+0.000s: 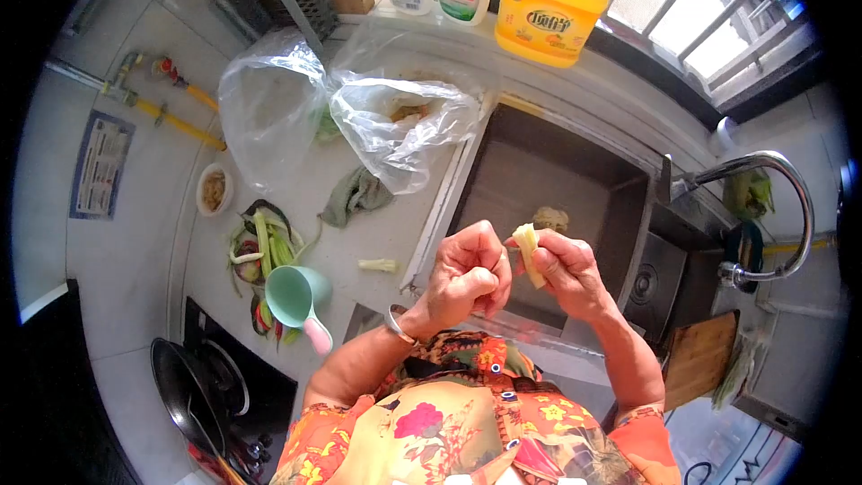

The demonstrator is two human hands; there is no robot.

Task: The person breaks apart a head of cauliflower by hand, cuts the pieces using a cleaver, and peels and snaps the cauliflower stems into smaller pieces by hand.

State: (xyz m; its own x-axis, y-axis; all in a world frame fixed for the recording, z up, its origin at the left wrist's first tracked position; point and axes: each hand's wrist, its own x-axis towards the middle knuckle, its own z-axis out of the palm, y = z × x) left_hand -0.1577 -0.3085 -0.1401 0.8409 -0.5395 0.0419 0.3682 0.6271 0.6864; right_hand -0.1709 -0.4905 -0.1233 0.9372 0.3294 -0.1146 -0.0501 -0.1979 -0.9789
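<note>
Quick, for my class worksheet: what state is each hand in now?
Left hand: fingers curled closed; anything inside cannot be told.
Right hand: closed, holding a pale vegetable piece.

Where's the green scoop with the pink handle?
Head view, left side: the green scoop is on the counter, against the vegetable pile, between the wok and the sink.

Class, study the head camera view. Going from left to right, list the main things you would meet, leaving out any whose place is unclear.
Wall notice → small bowl → green scoop → loose stalk → left hand → right hand → wooden board.
</note>
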